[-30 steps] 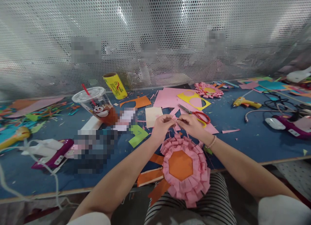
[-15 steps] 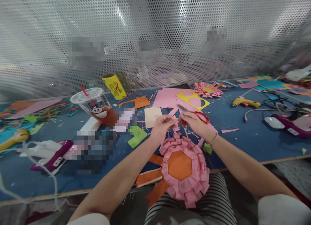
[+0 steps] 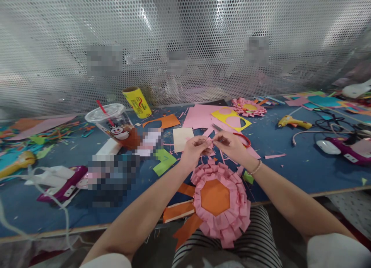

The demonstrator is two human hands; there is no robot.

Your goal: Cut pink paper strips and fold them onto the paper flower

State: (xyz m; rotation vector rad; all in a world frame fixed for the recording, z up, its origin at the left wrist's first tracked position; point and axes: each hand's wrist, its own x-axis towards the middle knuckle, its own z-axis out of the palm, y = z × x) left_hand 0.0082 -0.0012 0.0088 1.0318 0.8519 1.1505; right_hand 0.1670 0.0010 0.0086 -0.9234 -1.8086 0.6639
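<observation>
Both hands meet over the blue table, above a large pink paper rosette [image 3: 240, 206] with an orange centre [image 3: 215, 197] that rests at the table's edge and on the lap. My left hand [image 3: 194, 149] pinches a small pink paper piece [image 3: 209, 141]. Thumb and finger of my right hand [image 3: 230, 146] are closed at the right side of that same piece. Orange paper tails [image 3: 185, 231] stick out to the rosette's left. Red-handled scissors [image 3: 245, 138] lie partly behind my right hand, on pink sheets [image 3: 199, 115].
A drink cup [image 3: 116, 125] with a red straw and a yellow roll [image 3: 137, 102] stand at the left. Glue guns [image 3: 294, 122], purple power strips [image 3: 352, 152] and cables lie to the sides. A smaller rosette [image 3: 249, 107] lies at the back, before a perforated metal screen [image 3: 185, 28].
My right hand has moved slightly left, and its fingertips are now against the pink piece beside my left fingertips. The view has shifted slightly.
</observation>
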